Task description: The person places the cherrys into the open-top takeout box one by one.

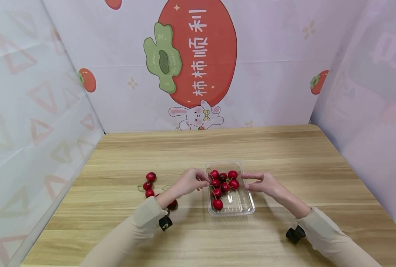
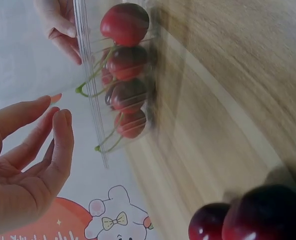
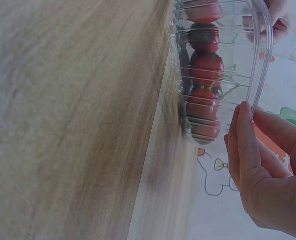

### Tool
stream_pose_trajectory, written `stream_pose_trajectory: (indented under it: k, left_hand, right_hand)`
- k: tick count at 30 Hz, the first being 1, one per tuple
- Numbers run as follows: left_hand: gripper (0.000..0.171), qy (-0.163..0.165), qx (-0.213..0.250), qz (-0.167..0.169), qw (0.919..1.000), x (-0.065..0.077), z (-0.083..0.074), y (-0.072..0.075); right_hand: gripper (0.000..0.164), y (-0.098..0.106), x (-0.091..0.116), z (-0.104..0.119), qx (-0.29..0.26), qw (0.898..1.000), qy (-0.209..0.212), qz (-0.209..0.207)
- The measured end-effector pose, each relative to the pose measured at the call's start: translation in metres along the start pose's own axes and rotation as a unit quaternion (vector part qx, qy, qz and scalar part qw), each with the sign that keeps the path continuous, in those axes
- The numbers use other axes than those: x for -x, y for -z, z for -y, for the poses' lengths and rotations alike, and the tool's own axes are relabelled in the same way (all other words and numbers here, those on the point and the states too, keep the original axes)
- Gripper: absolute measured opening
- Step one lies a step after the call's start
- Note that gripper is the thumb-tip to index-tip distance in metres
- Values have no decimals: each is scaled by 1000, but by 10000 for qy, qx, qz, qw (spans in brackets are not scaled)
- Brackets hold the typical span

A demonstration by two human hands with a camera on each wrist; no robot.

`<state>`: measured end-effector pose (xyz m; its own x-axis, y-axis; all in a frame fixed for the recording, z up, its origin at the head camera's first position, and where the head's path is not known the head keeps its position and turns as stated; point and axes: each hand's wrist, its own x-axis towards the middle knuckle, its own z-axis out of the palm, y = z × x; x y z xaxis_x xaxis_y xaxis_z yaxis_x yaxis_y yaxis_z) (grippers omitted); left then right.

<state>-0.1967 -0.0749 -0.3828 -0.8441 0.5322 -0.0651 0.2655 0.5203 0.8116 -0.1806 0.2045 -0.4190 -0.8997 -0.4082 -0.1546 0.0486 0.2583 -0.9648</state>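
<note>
A clear plastic box (image 1: 234, 213) stands on the table with several red cherries (image 1: 218, 204) inside, mostly along its left and far parts. Green stems poke up at its rim in the left wrist view. My left hand (image 1: 192, 181) is at the box's left side, thumb and fingers loosely bent. The left wrist view shows that hand (image 2: 35, 155) apart from the box, nothing between its fingertips. On the opposite side my right hand (image 1: 264, 183) reaches to the rim with fairly straight fingers. In the right wrist view its fingertips (image 3: 243, 111) touch the box near the rim.
Several loose cherries (image 1: 147, 185) lie on the wooden table (image 1: 124, 230) left of the box, some partly hidden by my left forearm. A printed cloth (image 1: 268, 81) hangs behind the table, with more cloth at both sides.
</note>
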Motion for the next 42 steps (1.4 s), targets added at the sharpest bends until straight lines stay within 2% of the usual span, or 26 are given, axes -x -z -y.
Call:
stream_pose_trajectory:
  k: [8,13,23,29,36,42]
  left_hand:
    - [12,-248,-452,-139,9986,9,1,13]
    - [14,-397,-553,-87,9976,13,6,21]
    - [10,-157,-719,-107,9972,22,14,36]
    - [17,17,-792,-162,9967,30,22,47]
    - [17,-186,-934,-277,9951,35,43,57]
    - [16,-222,-1270,-331,9911,41,52,61]
  right_hand:
    - [50,0,0,1,-4,10000,-16,0]
    - [50,0,0,0,-65,10000,28,35]
    - [49,0,0,1,-63,10000,-6,33]
    - [46,0,-2,0,-15,10000,21,35]
    - [47,-1,-2,-1,-28,10000,54,40]
    - [47,0,-2,-1,-31,10000,20,25]
